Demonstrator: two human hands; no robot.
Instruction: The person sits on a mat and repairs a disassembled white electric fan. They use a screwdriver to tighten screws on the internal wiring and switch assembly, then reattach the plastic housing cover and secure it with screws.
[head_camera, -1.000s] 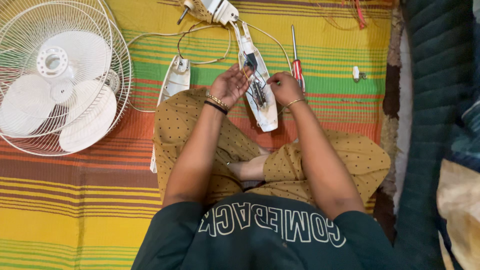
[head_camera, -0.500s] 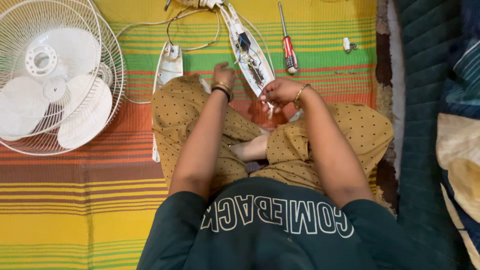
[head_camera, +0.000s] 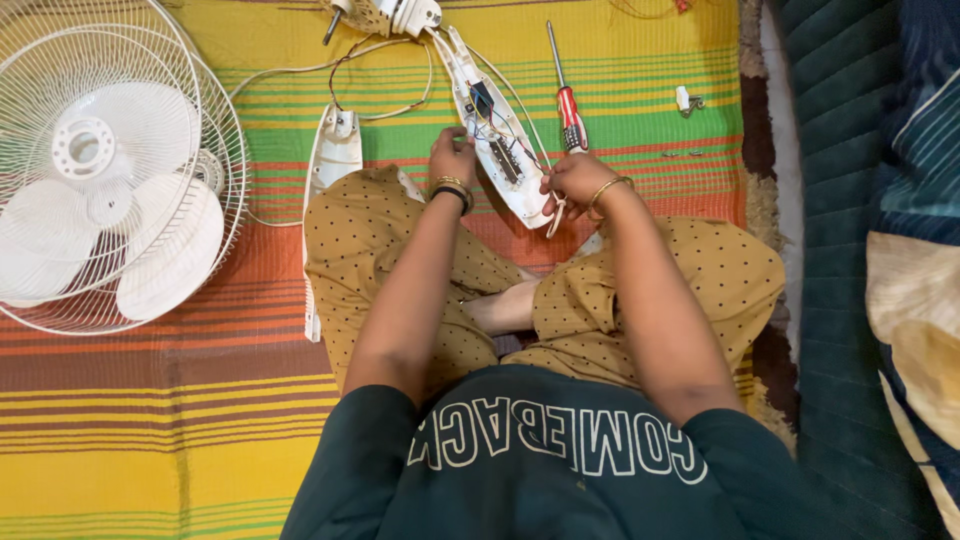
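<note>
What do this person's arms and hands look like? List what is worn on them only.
Both forearms are bare; short dark green sleeves end above the elbows. The left hand has a gold bangle stacked against a black band at the wrist. The right hand has a single thin gold bangle at its wrist. No gloves show, and no rings can be made out.

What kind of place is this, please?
Probably a room in a home, not a workshop: the person sits cross-legged on a striped floor mat, a quilted blanket lies beside it, and a fan head and screwdriver lie on the mat.
</note>
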